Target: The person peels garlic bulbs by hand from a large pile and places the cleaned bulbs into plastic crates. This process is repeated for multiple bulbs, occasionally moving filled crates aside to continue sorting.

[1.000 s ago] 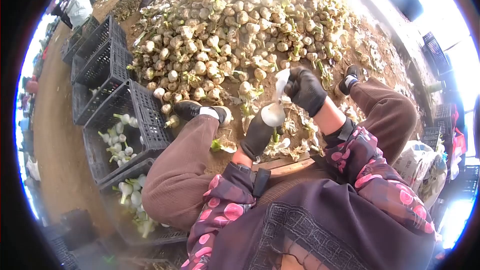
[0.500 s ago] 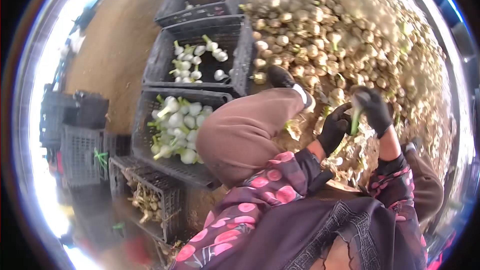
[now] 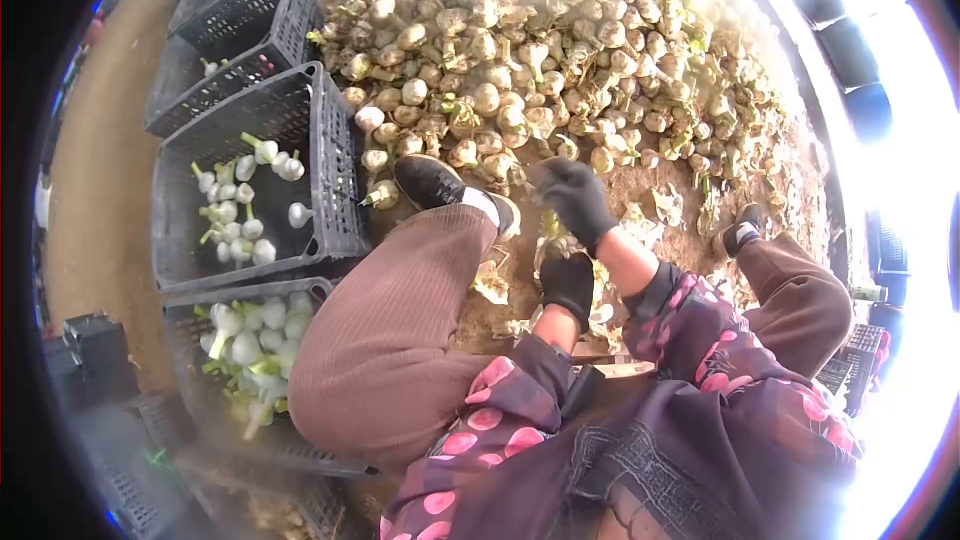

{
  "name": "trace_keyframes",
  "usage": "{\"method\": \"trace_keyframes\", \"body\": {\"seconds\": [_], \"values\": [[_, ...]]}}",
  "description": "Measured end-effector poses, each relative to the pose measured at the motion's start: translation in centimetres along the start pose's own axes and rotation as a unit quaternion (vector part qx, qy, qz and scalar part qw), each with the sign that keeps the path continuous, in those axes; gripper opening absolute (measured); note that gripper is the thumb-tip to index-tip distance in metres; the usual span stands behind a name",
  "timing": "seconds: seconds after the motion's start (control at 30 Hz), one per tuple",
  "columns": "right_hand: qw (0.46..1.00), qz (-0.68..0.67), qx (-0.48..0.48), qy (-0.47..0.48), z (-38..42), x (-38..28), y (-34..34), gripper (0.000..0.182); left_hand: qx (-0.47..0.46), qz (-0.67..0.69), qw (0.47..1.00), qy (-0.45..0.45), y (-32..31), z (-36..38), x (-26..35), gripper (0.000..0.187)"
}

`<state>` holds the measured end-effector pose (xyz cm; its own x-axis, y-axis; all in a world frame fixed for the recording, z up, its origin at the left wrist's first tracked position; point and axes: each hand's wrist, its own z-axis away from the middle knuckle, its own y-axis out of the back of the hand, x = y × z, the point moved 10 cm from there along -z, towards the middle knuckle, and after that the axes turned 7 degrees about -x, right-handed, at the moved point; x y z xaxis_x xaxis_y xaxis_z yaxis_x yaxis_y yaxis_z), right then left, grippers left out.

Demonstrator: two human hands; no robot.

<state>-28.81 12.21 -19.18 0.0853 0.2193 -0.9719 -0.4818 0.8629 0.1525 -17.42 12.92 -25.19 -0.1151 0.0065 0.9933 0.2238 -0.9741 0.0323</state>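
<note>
Both my hands wear dark gloves and are close together over the littered ground between my legs. My left hand (image 3: 567, 285) is closed around a pale bulb (image 3: 550, 245), partly hidden by the fingers. Just above it, my right hand (image 3: 580, 202) is curled around something brownish and blurred at its fingertips, which I cannot make out. Beyond the hands spreads a large pile of bulbs with dry brownish skins (image 3: 485, 98).
At the left, a black crate (image 3: 345, 165) holds white bulbs (image 3: 245, 168) with short green stalks. A nearer crate (image 3: 190, 305) holds more white bulbs (image 3: 250, 348), beside my bent leg (image 3: 390, 330). Further crates (image 3: 225, 15) stand behind. Peeled leaves (image 3: 640, 230) litter the ground.
The view has turned, so crates and pile sit further left. My right hand has left the white bulb's green stalk and is now above my left hand; that bulb is not clearly visible.
</note>
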Motion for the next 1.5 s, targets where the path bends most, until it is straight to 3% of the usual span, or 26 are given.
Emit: {"method": "trace_keyframes", "body": {"seconds": [0.03, 0.1, 0.17, 0.3, 0.33, 0.37, 0.43, 0.5, 0.57, 0.6, 0.7, 0.77, 0.87, 0.9, 0.93, 0.97, 1.0, 1.03, 1.1, 1.13, 1.17, 1.23, 1.27, 1.37, 1.43, 1.5], "values": [[0.98, 0.175, 0.064, -0.064, -0.2, -0.9, 3.8, 0.021, 0.012, 0.067, 0.995, 0.068, 0.4, -0.3, 0.7, 0.026], [0.96, 0.232, 0.115, -0.106, -1.3, -0.3, 6.8, 0.02, 0.067, 0.209, 0.956, 0.197, 1.3, -0.3, 2.8, 0.032], [0.954, 0.285, 0.082, -0.038, -4.4, 0.9, 5.5, 0.019, 0.061, 0.288, 0.931, 0.215, 1.6, -0.6, 3.6, 0.033], [0.916, 0.364, 0.099, 0.133, -9.4, -3.2, 0.0, 0.05, 0.068, 0.241, 0.94, 0.232, 3.7, -0.7, 5.9, 0.032], [0.91, 0.414, -0.006, 0.023, -11.6, -0.7, -1.1, 0.058, 0.071, 0.281, 0.936, 0.199, 3.3, -0.8, 4.9, 0.032], [0.892, 0.452, -0.017, -0.027, -12.9, 1.6, -1.2, 0.054, 0.071, 0.319, 0.93, 0.167, 3.0, -0.9, 3.9, 0.031], [0.908, 0.417, -0.045, 0.026, -14.0, 1.5, -0.7, 0.051, 0.086, 0.276, 0.941, 0.174, 3.7, -1.2, 3.9, 0.032], [0.946, 0.292, 0.046, 0.132, -12.9, 0.0, 1.6, 0.049, 0.096, 0.241, 0.949, 0.181, 4.2, -1.4, 3.8, 0.033], [0.984, 0.147, 0.078, -0.058, -10.5, 2.8, 5.2, 0.047, 0.098, 0.212, 0.958, 0.165, 4.6, -1.9, 3.3, 0.034], [0.97, 0.217, 0.106, -0.004, -9.0, 1.6, 6.4, 0.042, 0.091, 0.216, 0.956, 0.177, 4.7, -2.0, 3.2, 0.033], [0.996, 0.073, -0.014, 0.05, -4.5, -1.3, 6.8, 0.049, 0.147, 0.231, 0.948, 0.165, 5.8, -2.4, 4.8, 0.042], [0.991, -0.059, -0.105, 0.059, -1.4, -3.8, 6.0, 0.042, 0.092, 0.218, 0.965, 0.115, 5.3, -3.4, 5.2, 0.05], [0.987, 0.045, -0.147, 0.039, 2.7, -7.7, 5.7, 0.039, -0.043, 0.258, 0.963, 0.069, 3.5, -3.5, 9.9, 0.044], [0.973, -0.155, -0.167, -0.04, 3.6, -6.8, 6.1, 0.042, -0.072, 0.264, 0.959, 0.066, 3.0, -3.4, 11.1, 0.04], [0.968, -0.227, -0.107, -0.006, 4.1, -7.6, 7.4, 0.045, -0.078, 0.26, 0.961, 0.06, 2.8, -3.0, 12.3, 0.04], [0.953, -0.296, -0.048, 0.029, 4.8, -8.4, 8.6, 0.048, -0.095, 0.373, 0.92, 0.074, 2.0, -2.5, 13.1, 0.035], [0.97, -0.217, -0.061, 0.089, 5.3, -8.7, 8.8, 0.053, -0.111, 0.481, 0.865, 0.089, 1.2, -2.1, 13.9, 0.033], [0.956, -0.259, -0.131, 0.052, 6.5, -8.2, 7.4, 0.057, -0.117, 0.477, 0.867, 0.083, 1.2, -1.9, 14.0, 0.033], [0.979, -0.137, -0.146, 0.044, 8.1, -7.3, 6.0, 0.06, -0.199, 0.517, 0.817, 0.159, -1.1, -0.7, 10.8, 0.029], [0.99, -0.079, -0.103, 0.049, 9.1, -7.9, 6.4, 0.061, -0.141, 0.332, 0.929, 0.077, 0.9, -1.5, 10.4, 0.027], [0.992, 0.002, -0.069, 0.105, 9.6, -8.9, 6.8, 0.057, -0.051, 0.11, 0.992, 0.034, 2.9, -1.8, 9.9, 0.025], [0.983, 0.172, -0.047, 0.048, 11.0, -10.5, 7.4, 0.057, -0.025, 0.186, 0.981, 0.057, 3.5, -1.6, 10.9, 0.022], [0.983, 0.171, -0.047, 0.048, 11.3, -10.5, 7.5, 0.057, -0.024, 0.185, 0.981, 0.057, 3.6, -1.5, 11.9, 0.022], [0.951, 0.266, -0.025, 0.157, 12.5, -13.0, 7.4, 0.059, -0.085, 0.233, 0.969, 0.02, 2.7, -1.1, 15.0, 0.022], [0.913, 0.315, -0.043, 0.255, 13.7, -15.1, 6.3, 0.061, -0.102, 0.097, 0.99, 0.014, 2.6, -1.0, 15.4, 0.02], [0.934, 0.285, -0.037, 0.212, 13.9, -15.0, 6.5, 0.059, -0.135, 0.08, 0.988, -0.001, 2.3, -1.4, 14.6, 0.024]]}}
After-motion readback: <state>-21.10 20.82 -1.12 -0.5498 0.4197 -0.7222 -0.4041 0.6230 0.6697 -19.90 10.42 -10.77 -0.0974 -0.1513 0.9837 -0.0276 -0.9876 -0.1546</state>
